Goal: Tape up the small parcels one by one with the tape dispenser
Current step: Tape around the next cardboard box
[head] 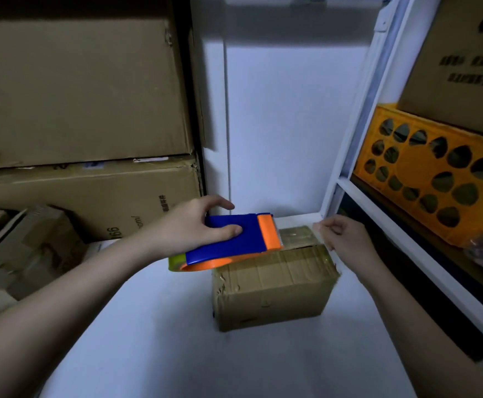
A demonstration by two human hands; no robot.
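Above the parcel's (274, 285) left end, the left hand (194, 225) gripped the dispenser (231, 239), cutter pointing right. Just past the parcel's far right corner, the right hand (346, 239) pinched the tape (296, 237), stretched along the parcel's length.

One small parcel (271, 285) on the tabletop (162, 340), one tape dispenser (234, 239), two hands, left (194, 228) and right (346, 239), one orange crate (432, 173), and several big cartons (76, 90) stacked at left
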